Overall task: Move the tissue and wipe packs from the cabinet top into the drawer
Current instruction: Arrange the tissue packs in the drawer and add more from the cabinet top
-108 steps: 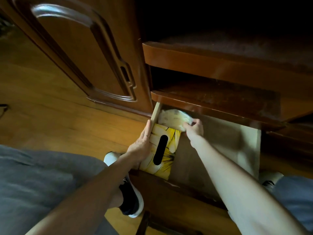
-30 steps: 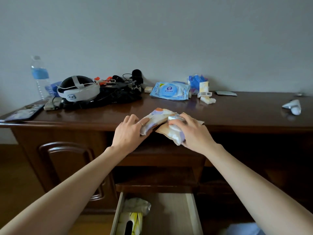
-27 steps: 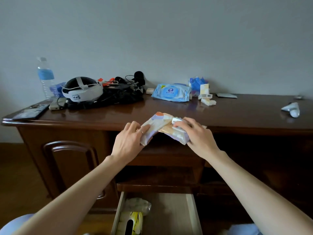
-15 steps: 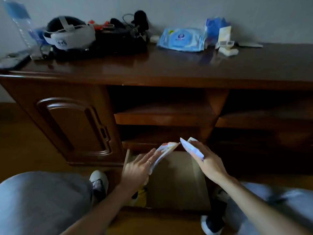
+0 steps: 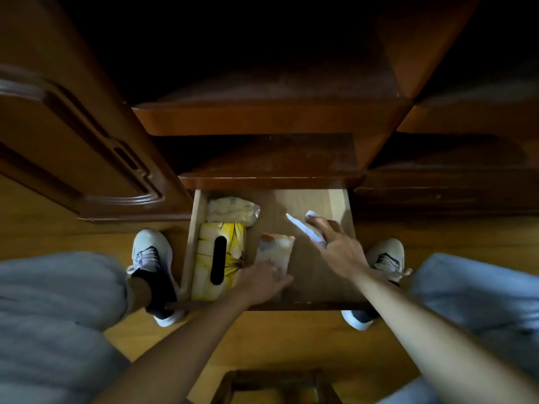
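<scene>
Two hands reach into the open drawer [image 5: 335,199]. The left hand [image 5: 261,279] holds the near end of a soft, flat orange-and-white pack [image 5: 275,249], fingers curled on it, low over the drawer floor beside the yellow box [image 5: 208,258]. The right hand [image 5: 339,247] pinches a thin white-and-blue pack [image 5: 303,227] edge-up above the drawer's right half; its outer fingers spread loosely. The box is glossy card with a dark oval slot. Behind it lies a crinkled, pale plastic bag [image 5: 232,209]. The drawer is light, bare wood under dark polished shelves [image 5: 271,158]. White shoes [image 5: 150,252] flank the drawer on the wood floor [image 5: 291,339].
</scene>
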Tool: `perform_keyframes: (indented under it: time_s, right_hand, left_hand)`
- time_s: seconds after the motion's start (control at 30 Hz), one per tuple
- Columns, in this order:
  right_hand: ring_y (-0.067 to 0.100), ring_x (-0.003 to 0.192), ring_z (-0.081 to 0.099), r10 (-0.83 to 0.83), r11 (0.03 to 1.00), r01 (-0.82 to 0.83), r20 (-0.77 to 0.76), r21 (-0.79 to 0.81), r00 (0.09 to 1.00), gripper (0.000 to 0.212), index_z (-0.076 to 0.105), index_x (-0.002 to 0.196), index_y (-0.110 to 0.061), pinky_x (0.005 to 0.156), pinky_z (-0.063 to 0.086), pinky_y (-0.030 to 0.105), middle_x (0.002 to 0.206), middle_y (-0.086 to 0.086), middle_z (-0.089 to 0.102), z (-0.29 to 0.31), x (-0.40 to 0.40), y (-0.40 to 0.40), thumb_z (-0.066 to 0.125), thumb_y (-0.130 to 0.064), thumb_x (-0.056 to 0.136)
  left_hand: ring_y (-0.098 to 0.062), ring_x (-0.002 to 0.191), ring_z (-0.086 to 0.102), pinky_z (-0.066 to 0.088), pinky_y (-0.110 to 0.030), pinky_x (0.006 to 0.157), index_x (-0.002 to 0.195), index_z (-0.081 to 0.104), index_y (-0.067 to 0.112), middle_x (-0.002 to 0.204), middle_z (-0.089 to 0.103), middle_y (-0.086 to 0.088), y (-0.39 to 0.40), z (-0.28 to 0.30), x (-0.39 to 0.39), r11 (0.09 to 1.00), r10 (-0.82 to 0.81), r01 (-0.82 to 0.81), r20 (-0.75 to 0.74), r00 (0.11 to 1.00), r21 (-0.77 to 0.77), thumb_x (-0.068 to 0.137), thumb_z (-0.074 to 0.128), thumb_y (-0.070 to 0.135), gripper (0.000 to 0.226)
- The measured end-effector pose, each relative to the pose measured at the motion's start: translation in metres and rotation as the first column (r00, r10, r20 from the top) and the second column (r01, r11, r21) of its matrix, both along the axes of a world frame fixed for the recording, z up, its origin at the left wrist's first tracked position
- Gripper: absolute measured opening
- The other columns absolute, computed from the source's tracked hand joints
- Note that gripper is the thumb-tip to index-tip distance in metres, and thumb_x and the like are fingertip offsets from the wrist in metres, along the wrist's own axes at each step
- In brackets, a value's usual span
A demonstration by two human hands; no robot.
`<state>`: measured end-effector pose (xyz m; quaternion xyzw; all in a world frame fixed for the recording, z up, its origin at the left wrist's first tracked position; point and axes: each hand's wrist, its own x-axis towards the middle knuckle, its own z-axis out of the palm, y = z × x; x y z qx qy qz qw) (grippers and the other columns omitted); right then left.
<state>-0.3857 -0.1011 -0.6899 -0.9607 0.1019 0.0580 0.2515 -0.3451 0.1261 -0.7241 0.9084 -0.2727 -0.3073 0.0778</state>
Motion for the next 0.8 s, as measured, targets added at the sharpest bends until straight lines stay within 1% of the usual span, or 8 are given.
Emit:
perform_keyframes:
  time_s: [0.1, 0.2, 0.33, 0.4, 0.47, 0.57, 0.67, 0.8]
  right_hand:
    - [0.022, 0.085, 0.067, 0.006, 0.999, -0.006, 0.001, -0.045, 1.0, 0.049, 0.029, 0.145, -0.047, 0.057, 0.051, 0.026, 0.141, 0.004, 0.049, -0.007, 0.002, 0.007, 0.051, -0.034, 0.104]
    - [0.032, 0.111, 0.065, 0.175, 0.965, -0.145, 0.128, -0.22, 0.976, 0.07, 0.036, 0.146, -0.033, 0.072, 0.06, 0.033, 0.148, 0.013, 0.044, -0.014, 0.009, 0.019, 0.076, -0.03, 0.088]
    - [0.034, 0.137, 0.043, 0.531, 0.825, -0.536, -0.08, -0.177, 0.844, 0.093, 0.023, 0.152, -0.041, 0.092, 0.058, 0.045, 0.163, 0.008, 0.016, -0.03, 0.012, 0.044, 0.079, -0.05, 0.078]
    - [0.031, 0.142, 0.037, 0.53, 0.835, -0.546, -0.166, -0.073, 0.832, 0.085, 0.023, 0.152, -0.044, 0.096, 0.054, 0.044, 0.164, 0.003, 0.013, -0.037, 0.006, 0.05, 0.069, -0.063, 0.082]
    - [0.026, 0.131, 0.05, 0.367, 0.928, -0.372, -0.142, -0.01, 0.919, 0.066, 0.029, 0.147, -0.043, 0.09, 0.053, 0.037, 0.158, 0.002, 0.026, -0.039, 0.002, 0.051, 0.054, -0.067, 0.091]
    - [0.02, 0.094, 0.067, -0.062, 0.998, 0.063, -0.027, 0.024, 0.998, 0.039, 0.043, 0.135, -0.028, 0.07, 0.052, 0.029, 0.122, 0.007, 0.061, -0.036, 0.012, 0.05, 0.052, -0.045, 0.102]
    - [0.026, 0.09, 0.066, -0.329, 0.939, 0.337, -0.107, 0.066, 0.938, 0.028, 0.049, 0.119, -0.022, 0.066, 0.045, 0.031, 0.101, 0.004, 0.064, -0.038, 0.021, 0.046, 0.063, -0.034, 0.098]
    - [0.024, 0.089, 0.063, -0.41, 0.832, 0.523, -0.433, 0.182, 0.803, 0.038, 0.054, 0.109, -0.017, 0.067, 0.041, 0.031, 0.099, 0.004, 0.064, -0.052, 0.026, 0.047, 0.066, -0.05, 0.092]
  left_hand:
    - [-0.023, 0.089, 0.07, 0.046, -0.028, 0.06, 0.117, 0.069, 0.034, 0.102, 0.074, -0.002, 0.012, -0.001, 0.015, 0.94, 0.317, -0.31, 0.026, 0.948, -0.145, 0.102, 0.039, 0.052, 0.038]
    - [-0.018, 0.068, 0.063, 0.039, -0.027, 0.05, 0.12, 0.069, 0.03, 0.084, 0.068, 0.002, 0.023, 0.015, 0.036, 0.802, 0.549, -0.484, 0.114, 0.828, -0.35, 0.104, 0.043, 0.043, 0.032]
    - [-0.023, 0.092, 0.066, 0.047, -0.031, 0.069, 0.116, 0.07, 0.022, 0.108, 0.07, 0.0, 0.046, 0.025, 0.046, 0.703, 0.671, -0.544, 0.174, 0.721, -0.459, 0.103, 0.049, 0.032, 0.027]
    - [-0.02, 0.107, 0.063, 0.051, -0.033, 0.08, 0.117, 0.071, 0.021, 0.116, 0.068, 0.002, 0.058, 0.025, 0.043, 0.718, 0.66, -0.518, 0.217, 0.719, -0.465, 0.101, 0.052, 0.03, 0.027]
    - [-0.022, 0.117, 0.058, 0.05, -0.035, 0.087, 0.122, 0.069, 0.021, 0.123, 0.067, 0.001, 0.067, 0.02, 0.039, 0.768, 0.612, -0.46, 0.3, 0.732, -0.445, 0.097, 0.058, 0.032, 0.029]
    - [-0.029, 0.143, 0.037, 0.038, -0.042, 0.111, 0.146, 0.052, 0.02, 0.155, 0.045, -0.005, 0.073, 0.001, 0.036, 0.907, 0.404, -0.335, 0.308, 0.861, -0.255, 0.095, 0.061, 0.042, 0.055]
    - [-0.031, 0.156, 0.006, 0.019, -0.048, 0.122, 0.162, 0.019, 0.025, 0.171, 0.007, -0.005, 0.08, -0.022, 0.034, 0.977, 0.214, -0.204, 0.26, 0.942, -0.065, 0.099, 0.048, 0.055, 0.075]
    - [-0.033, 0.156, -0.003, 0.007, -0.052, 0.123, 0.162, 0.001, 0.025, 0.171, -0.005, -0.008, 0.079, -0.034, 0.031, 0.985, 0.168, -0.172, 0.287, 0.943, -0.01, 0.099, 0.043, 0.058, 0.083]
